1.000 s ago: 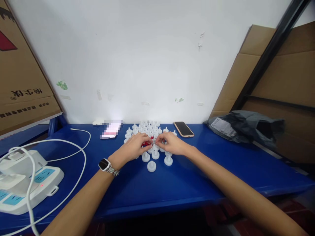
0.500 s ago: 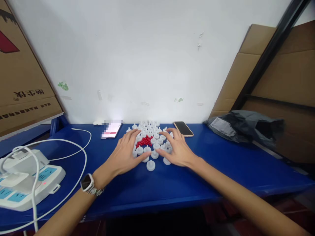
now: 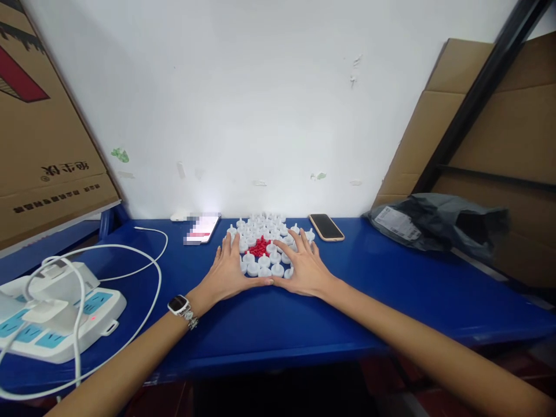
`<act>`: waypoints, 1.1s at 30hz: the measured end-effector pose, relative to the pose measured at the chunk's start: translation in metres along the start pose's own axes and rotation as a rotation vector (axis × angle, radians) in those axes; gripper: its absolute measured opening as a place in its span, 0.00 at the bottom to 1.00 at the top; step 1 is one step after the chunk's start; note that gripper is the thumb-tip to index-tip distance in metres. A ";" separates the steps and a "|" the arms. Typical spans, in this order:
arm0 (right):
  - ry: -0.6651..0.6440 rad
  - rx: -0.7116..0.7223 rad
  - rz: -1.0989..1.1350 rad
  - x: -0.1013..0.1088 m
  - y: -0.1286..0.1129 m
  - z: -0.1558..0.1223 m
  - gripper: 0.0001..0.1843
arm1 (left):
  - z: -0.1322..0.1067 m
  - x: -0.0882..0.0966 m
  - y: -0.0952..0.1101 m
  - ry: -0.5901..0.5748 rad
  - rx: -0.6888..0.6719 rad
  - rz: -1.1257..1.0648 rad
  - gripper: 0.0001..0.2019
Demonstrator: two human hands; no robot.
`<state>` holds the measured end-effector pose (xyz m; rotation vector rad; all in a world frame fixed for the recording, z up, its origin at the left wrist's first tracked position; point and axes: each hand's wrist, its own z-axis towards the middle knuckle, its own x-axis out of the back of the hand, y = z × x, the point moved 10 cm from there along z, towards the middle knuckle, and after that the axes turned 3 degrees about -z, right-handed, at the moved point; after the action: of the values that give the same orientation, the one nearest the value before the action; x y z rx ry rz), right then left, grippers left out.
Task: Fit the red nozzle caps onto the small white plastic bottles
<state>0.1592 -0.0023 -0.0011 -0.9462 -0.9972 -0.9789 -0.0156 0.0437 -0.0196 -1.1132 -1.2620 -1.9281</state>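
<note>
I read a bright, even exposure: the white wall [image 3: 269, 104] is near clipping, with a glare patch just above the pixel-masked phone screen [image 3: 200, 229]. Shadows under the left hand [image 3: 228, 272] and right hand [image 3: 304, 270] are faint and soft. Wide-angle distortion tilts the cardboard box [image 3: 43, 145] and black post [image 3: 478, 98] at the edges.

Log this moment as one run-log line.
left hand: open, flat on blue table, left of white tealights | right hand: open, flat, at their right | thumbs: tips meet in front | red pieces: amid the tealights
</note>
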 end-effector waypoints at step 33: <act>0.126 0.014 -0.076 0.007 0.026 0.021 0.46 | 0.035 -0.012 0.012 -0.016 -0.095 -0.085 0.62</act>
<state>0.1806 0.0227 0.0066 -0.8300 -0.9382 -1.0800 0.0113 0.0714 -0.0174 -1.1402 -1.2564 -2.0646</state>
